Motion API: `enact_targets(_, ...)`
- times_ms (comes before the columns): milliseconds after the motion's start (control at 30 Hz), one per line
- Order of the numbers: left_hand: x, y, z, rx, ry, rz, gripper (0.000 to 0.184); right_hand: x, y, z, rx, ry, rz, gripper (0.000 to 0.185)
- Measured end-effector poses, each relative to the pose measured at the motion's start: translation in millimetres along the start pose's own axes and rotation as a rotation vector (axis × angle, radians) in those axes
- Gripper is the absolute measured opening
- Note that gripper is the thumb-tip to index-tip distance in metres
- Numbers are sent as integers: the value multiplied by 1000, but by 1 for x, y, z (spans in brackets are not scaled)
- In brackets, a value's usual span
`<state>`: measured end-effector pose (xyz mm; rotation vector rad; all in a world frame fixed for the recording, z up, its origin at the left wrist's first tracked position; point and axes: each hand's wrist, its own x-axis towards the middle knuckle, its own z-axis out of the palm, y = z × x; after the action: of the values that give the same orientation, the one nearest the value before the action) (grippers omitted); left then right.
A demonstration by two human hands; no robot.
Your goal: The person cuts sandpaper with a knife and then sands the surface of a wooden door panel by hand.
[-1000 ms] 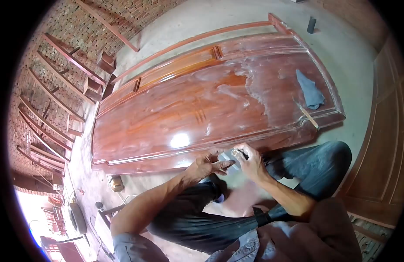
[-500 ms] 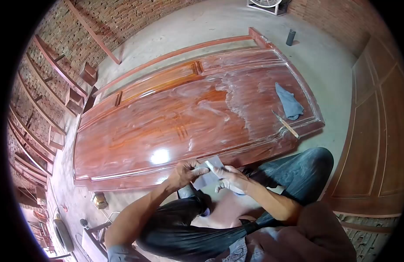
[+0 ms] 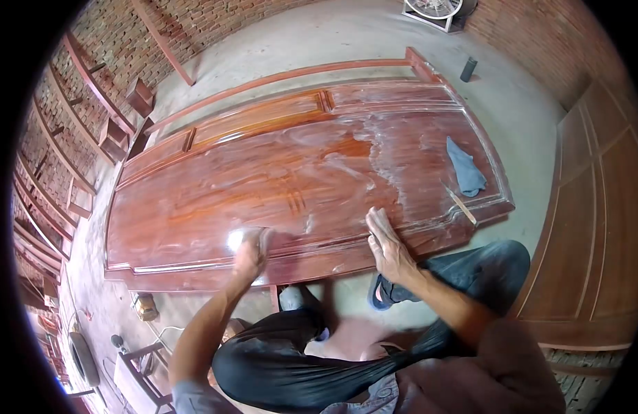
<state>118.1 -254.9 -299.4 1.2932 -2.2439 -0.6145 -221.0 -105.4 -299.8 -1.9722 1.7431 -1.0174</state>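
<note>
Both my hands are at the near side of the wooden panel (image 3: 202, 200) before me. My right hand (image 3: 391, 253) has its fingers (image 3: 381, 222) stretched out; my left hand (image 3: 252, 255) is blurred, so I cannot tell its grip. A blue cloth (image 3: 465, 169) lies toward the panel's right end.

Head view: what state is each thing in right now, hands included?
Wooden panel: lying down, glossy, streaked with whitish residue.
Blue cloth: crumpled, lying on the panel.
Thin wooden-handled tool: lying on the panel, not held.
Left hand: motion-blurred at the panel's near side; grip unclear.
Right hand: open, fingers extended.
Dark cylinder: upright on the floor.
</note>
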Motion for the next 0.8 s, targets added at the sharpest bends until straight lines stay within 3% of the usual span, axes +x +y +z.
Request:
enact_targets(33, -8, -38, -2, 207, 161, 55, 30, -2, 15, -5, -217, -49, -55, 64)
enact_targets(100, -23, -85, -23, 318, 210, -30, 33, -13, 37, -10, -398, -170, -24, 71)
enact_targets(167, -45, -140, -24, 570, 374, -96, 39, -25, 55, -6, -427, -208, -54, 71)
enact_targets(267, -66, -177, -31, 532, 425, -195, 49, -21, 62, -28, -478, -243, -9, 69)
enact_targets(300, -66, -172, -34, 550, 411, -177, 49, -24, 63, -35, -490, -257, 23, 68)
enact_targets(367, -64, -157, -36, 497, 407, -252, 50, -26, 85, -35, -525, -60, 18, 62)
enact_targets(433, -64, -168, -33, 522, 407, -257, 50, -19, 72, 4, -508, -42, 32, 61)
enact_targets(533, -63, -164, -35, 510, 409, -242, 49, 20, -6, 78, -428, -226, -118, 61)
enact_targets(567, -66, -161, -35, 496, 417, -241, 49, 22, -20, 97, -390, -117, -249, 61)
enact_targets(633, -72, -167, -38, 491, 391, -184, 49, 27, -9, 87, -377, -257, -326, 71)
enact_targets(667, -78, -166, -40, 482, 358, -184, 49, 27, -7, 60, -414, -309, -278, 67)
enact_targets(800, -84, -166, -36, 480, 393, -205, 47, -19, 80, -12, -510, -169, -14, 67)
